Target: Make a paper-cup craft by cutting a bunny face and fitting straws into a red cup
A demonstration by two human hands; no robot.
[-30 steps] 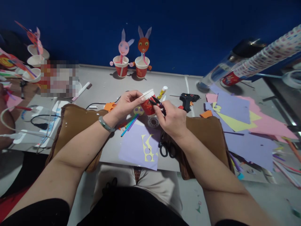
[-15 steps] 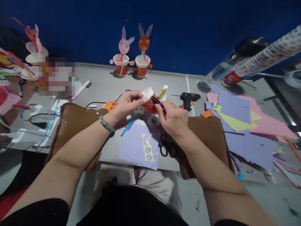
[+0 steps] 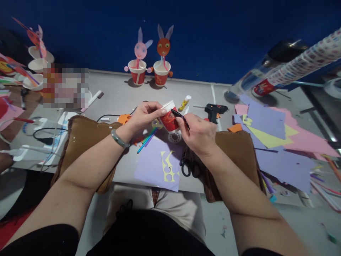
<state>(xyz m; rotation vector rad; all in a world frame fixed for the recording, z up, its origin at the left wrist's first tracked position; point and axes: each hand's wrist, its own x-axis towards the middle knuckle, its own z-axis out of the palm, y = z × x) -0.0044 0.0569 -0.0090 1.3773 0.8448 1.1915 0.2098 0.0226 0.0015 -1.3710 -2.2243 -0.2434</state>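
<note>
At the near edge of the table [image 3: 197, 92] lies a sheet of purple paper [image 3: 144, 167], and on it a yellow paper strip [image 3: 165, 166] with round holes cut through. Just to the right rest black scissors [image 3: 190, 166], partly under the right forearm. Brown cushions [image 3: 85, 153] lie along the near edge, one beneath each forearm.

Farther in, coloured straws [image 3: 146, 142] run up to a yellow paper face [image 3: 157, 123], with a white tape roll [image 3: 174, 137] near it. Above these, over the middle of the table, the left hand [image 3: 145, 115] holds a red and white paper cup [image 3: 169, 121], tilted, thumb and fingers clamped near its rim. The right hand [image 3: 199, 135] has its fingers closed round a slim black tool [image 3: 177, 113], its tip at the cup's side just below the rim (whether it goes through, I cannot tell).

Beyond the hands are a yellow glue stick [image 3: 184, 103] and, to its right, a black glue gun [image 3: 212, 113]. Loose paper sheets [image 3: 266, 121] overlap toward the right edge. At the far edge stand two cups with rabbit heads [image 3: 162, 76], one pink, one orange, before a blue wall [image 3: 213, 35].
</note>
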